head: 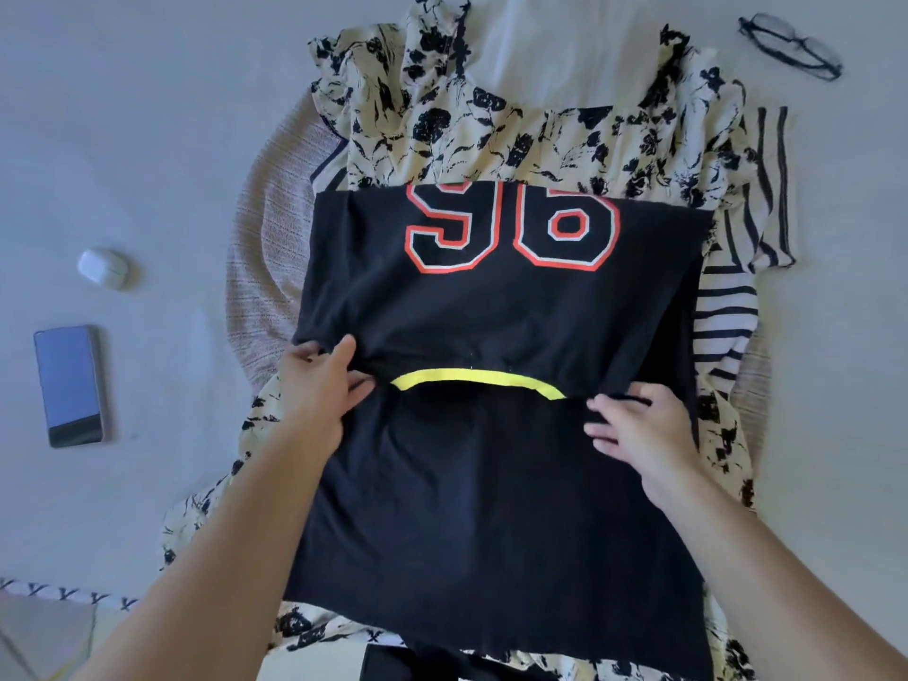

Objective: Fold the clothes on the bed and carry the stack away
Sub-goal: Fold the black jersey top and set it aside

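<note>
While a phone [70, 385] and an earbud case [101, 267] lie at the left, the black jersey [491, 484] on the clothes pile is pinched at its folded edge by the left hand [322, 385] and the right hand [638, 430]; glasses [789, 46] are seen far right

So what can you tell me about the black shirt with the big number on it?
The black shirt looks like soft cotton. It has a big 96 outlined in orange and white, and a yellow collar band. It lies flat on top of a flowery dress on the bed, with its top part being folded over. The left hand and the right hand each pinch the folded edge.
</note>
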